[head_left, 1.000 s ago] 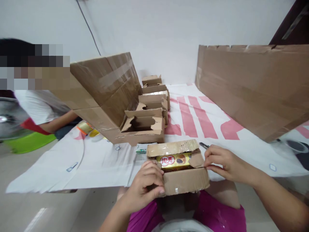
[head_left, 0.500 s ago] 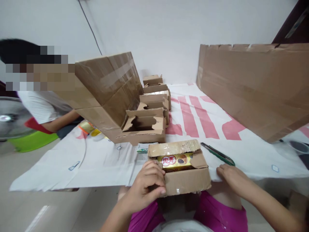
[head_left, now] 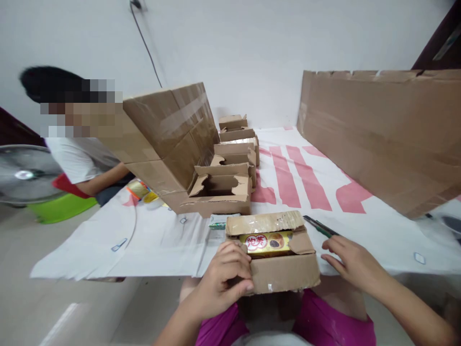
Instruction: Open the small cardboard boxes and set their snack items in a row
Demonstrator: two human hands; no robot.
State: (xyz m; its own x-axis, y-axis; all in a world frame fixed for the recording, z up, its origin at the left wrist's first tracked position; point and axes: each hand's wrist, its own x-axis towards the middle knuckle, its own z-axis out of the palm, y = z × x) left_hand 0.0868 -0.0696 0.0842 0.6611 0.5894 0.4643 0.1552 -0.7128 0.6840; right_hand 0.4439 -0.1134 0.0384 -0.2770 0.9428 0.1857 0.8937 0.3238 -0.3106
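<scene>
A small cardboard box (head_left: 284,274) lies at the table's near edge, its top flaps parted. In the gap shows a yellow snack box (head_left: 266,242) with red lettering. My left hand (head_left: 230,271) is closed on the left side of the cardboard box, thumb on its front and fingers over the top corner. To the right of it, my right hand (head_left: 349,262) is over the handle end of a green utility knife (head_left: 322,227), thumb and fingers apart. The knife lies on the cloth with its dark front end toward the box; the hand hides its rear.
A row of open cardboard boxes (head_left: 216,206) runs toward the wall. Large cardboard panels stand left (head_left: 169,125) and right (head_left: 378,139). A small green-white box (head_left: 218,222) lies behind my box. Another person (head_left: 79,154) sits at the left, near a fan (head_left: 23,175).
My right hand has moved from beside the knife's rear end up over its handle, and its fingers have spread. My left hand stays on the box. The view has shifted slightly left.
</scene>
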